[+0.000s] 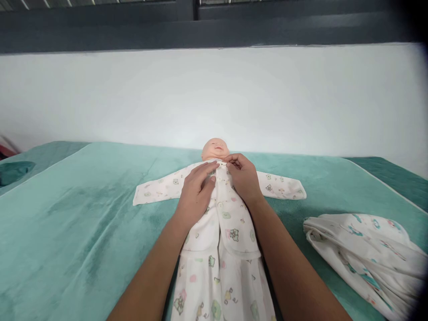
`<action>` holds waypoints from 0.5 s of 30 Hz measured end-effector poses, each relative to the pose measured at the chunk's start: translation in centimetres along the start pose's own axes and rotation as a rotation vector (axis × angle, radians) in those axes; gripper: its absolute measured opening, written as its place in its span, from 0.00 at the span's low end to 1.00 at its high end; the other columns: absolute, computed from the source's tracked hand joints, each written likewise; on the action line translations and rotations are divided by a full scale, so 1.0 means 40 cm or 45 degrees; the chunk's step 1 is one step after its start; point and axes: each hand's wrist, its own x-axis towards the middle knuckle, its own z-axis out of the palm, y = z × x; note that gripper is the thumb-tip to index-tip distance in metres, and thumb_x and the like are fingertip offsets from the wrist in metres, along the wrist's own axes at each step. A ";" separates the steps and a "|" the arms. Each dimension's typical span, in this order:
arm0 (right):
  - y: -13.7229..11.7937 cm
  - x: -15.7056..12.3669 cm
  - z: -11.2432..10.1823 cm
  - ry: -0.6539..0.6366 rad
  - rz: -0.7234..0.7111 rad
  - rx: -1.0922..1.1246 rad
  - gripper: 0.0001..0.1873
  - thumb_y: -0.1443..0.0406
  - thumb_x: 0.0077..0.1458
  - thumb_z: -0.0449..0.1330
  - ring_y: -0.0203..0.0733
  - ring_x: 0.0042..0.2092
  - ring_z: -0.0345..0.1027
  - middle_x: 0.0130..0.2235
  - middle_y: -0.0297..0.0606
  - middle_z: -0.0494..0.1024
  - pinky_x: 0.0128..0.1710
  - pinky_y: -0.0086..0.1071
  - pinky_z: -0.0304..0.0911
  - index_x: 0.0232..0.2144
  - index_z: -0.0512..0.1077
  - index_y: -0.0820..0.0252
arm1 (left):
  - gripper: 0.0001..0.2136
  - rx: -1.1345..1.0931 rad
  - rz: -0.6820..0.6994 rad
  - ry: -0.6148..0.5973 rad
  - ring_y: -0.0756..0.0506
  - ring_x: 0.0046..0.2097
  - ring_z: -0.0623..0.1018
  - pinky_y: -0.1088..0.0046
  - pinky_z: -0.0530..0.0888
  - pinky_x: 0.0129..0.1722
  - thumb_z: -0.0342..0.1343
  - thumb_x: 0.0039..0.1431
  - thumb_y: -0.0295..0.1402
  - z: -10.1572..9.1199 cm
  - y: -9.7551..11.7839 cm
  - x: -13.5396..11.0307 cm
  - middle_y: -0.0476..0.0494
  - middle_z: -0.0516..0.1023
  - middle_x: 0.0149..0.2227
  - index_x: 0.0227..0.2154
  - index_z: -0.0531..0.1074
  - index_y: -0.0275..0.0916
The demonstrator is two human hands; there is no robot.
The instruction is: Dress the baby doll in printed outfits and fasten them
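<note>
A baby doll (216, 147) lies on its back, dressed in a white long-sleeved baby top (224, 218) with small animal prints. Both sleeves are spread out to the sides. Matching printed trousers (219, 285) cover its legs below the hem. My left hand (198, 187) rests on the left side of the chest, fingers stretched towards the collar. At the neckline, just under the doll's chin, the fingers of my right hand (243, 176) are bent and pinch the edge of the top. The top's front edges meet at the collar and part slightly lower down.
A teal blanket (83, 214) with some creases lies under the doll. On the right is a bundled white printed cloth (364, 254). Behind the doll's head rises a white wall (214, 93), with a dark frame (100, 31) above it.
</note>
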 end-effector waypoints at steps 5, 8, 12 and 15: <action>-0.002 -0.002 -0.003 0.055 -0.001 0.015 0.06 0.68 0.54 0.55 0.40 0.39 0.70 0.36 0.36 0.77 0.44 0.35 0.64 0.34 0.72 0.57 | 0.18 0.057 0.010 -0.001 0.45 0.66 0.65 0.61 0.63 0.67 0.46 0.68 0.33 0.000 -0.001 0.000 0.51 0.72 0.61 0.56 0.72 0.49; 0.000 -0.002 -0.004 0.061 -0.001 0.037 0.05 0.68 0.53 0.56 0.39 0.39 0.70 0.36 0.36 0.77 0.44 0.35 0.64 0.33 0.72 0.58 | 0.18 0.100 0.040 -0.009 0.45 0.66 0.65 0.61 0.63 0.67 0.45 0.68 0.32 0.000 0.001 0.001 0.51 0.74 0.60 0.56 0.72 0.47; -0.006 -0.006 -0.001 -0.019 -0.018 0.033 0.06 0.66 0.55 0.57 0.41 0.42 0.71 0.38 0.36 0.78 0.47 0.36 0.63 0.35 0.73 0.57 | 0.17 0.087 0.052 0.013 0.45 0.64 0.69 0.62 0.65 0.65 0.48 0.66 0.30 0.001 0.002 0.003 0.50 0.75 0.58 0.54 0.73 0.47; -0.018 -0.012 0.003 -0.074 -0.006 -0.021 0.07 0.63 0.57 0.58 0.42 0.44 0.70 0.40 0.35 0.78 0.49 0.36 0.63 0.37 0.74 0.56 | 0.16 0.034 0.057 0.058 0.45 0.60 0.72 0.63 0.68 0.62 0.51 0.65 0.30 0.000 0.002 0.004 0.50 0.77 0.56 0.52 0.75 0.48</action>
